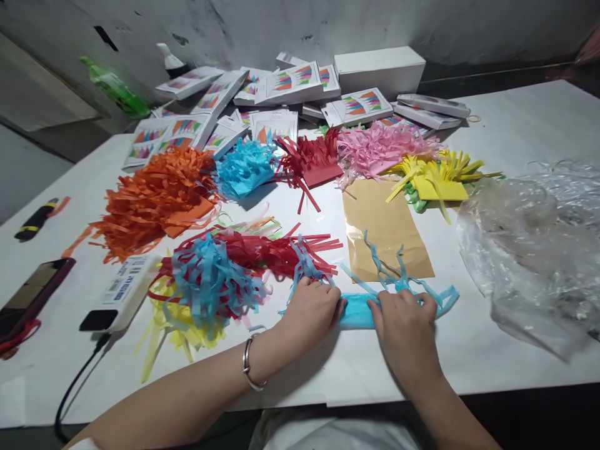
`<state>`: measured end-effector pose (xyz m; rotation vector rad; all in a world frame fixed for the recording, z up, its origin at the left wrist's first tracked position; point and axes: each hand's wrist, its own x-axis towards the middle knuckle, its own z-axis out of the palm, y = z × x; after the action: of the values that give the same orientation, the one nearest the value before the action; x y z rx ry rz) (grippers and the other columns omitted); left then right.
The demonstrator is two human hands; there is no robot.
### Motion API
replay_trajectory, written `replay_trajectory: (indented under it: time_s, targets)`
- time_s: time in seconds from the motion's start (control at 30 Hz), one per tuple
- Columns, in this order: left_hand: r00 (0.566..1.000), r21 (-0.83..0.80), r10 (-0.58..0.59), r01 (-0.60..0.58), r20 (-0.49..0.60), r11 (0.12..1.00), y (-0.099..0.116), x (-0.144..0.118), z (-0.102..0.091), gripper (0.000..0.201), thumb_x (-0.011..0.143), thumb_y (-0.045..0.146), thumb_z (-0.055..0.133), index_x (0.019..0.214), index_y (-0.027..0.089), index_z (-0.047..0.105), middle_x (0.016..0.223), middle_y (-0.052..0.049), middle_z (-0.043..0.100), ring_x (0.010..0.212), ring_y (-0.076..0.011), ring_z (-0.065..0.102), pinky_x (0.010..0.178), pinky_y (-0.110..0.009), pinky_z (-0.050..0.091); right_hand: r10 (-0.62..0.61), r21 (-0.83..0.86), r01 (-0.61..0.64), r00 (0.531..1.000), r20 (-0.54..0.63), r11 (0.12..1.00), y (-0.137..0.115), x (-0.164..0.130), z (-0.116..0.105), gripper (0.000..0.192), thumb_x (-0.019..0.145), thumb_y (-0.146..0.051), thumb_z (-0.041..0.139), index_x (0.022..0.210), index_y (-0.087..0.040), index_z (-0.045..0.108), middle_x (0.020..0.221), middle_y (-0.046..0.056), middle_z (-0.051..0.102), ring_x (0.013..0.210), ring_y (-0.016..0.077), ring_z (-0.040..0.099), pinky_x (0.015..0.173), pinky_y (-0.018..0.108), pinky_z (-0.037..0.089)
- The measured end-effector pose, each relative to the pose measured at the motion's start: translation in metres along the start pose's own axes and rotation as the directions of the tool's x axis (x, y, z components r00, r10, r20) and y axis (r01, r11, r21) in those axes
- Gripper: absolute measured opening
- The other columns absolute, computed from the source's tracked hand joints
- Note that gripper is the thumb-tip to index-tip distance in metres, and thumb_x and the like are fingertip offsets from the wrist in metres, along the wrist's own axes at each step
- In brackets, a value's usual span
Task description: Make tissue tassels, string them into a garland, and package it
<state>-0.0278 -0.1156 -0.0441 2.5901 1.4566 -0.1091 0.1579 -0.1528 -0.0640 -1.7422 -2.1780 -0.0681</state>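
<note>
A blue fringed strip of tissue paper (357, 312) lies at the table's front edge, its band showing between my hands and its loose strands spreading beyond them. My left hand (310, 312) is closed on the left part, with a silver bangle on that wrist. Gripping the right part, my right hand (407, 326) has its fingers curled over the paper. Left of them is a heap of cut tissue tassels: blue (215, 281), red (276, 253) and yellow (187, 328). Just behind the right hand, a brown sheet (387, 228) lies partly under blue strands.
Fringed bundles in orange (154, 200), blue (246, 167), red (319, 159), pink (382, 147) and yellow (443, 181) line the middle. Printed boxes (290, 84) pile up behind. Crumpled clear plastic (529, 244) covers the right; a power bank (124, 290) and phone (35, 300) lie left.
</note>
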Motion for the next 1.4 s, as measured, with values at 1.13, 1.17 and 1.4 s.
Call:
replay_trajectory:
  time_s: [1.13, 1.17, 1.4]
  targets:
    - [0.92, -0.155, 0.187, -0.252, -0.346, 0.955, -0.013, -0.034, 0.017, 0.021, 0.101, 0.018, 0.047, 0.088, 0.018, 0.064, 0.099, -0.006, 0.068, 0.087, -0.0203, 0.055, 0.084, -0.041, 0.035, -0.221, 0.244, 0.239, 0.97, -0.1, 0.94, 0.01, -0.024, 0.0, 0.024, 0.103, -0.019, 0.046, 0.084, -0.018, 0.061, 0.099, 0.008, 0.069, 0.102, 0.0238, 0.059, 0.102, 0.047, 0.03]
    - [0.932, -0.142, 0.166, -0.221, -0.323, 0.965, -0.013, -0.031, 0.016, 0.024, 0.102, 0.02, 0.046, 0.086, 0.017, 0.063, 0.097, -0.006, 0.068, 0.085, -0.0204, 0.055, 0.081, -0.04, 0.035, -0.186, 0.212, 0.2, 0.979, -0.086, 0.957, 0.007, -0.022, 0.0, 0.025, 0.102, -0.02, 0.047, 0.082, -0.018, 0.061, 0.097, 0.008, 0.069, 0.1, 0.0242, 0.059, 0.101, 0.047, 0.031]
    - [0.976, -0.076, 0.104, -0.12, -0.189, 0.99, -0.011, -0.011, 0.009, 0.028, 0.099, 0.026, 0.052, 0.077, 0.017, 0.065, 0.088, -0.006, 0.063, 0.078, -0.0205, 0.053, 0.07, -0.037, 0.032, -0.007, -0.014, 0.006, 0.996, -0.084, 1.0, -0.004, -0.018, -0.003, 0.019, 0.098, -0.02, 0.054, 0.081, -0.018, 0.061, 0.096, 0.011, 0.068, 0.097, 0.0275, 0.059, 0.101, 0.053, 0.03]
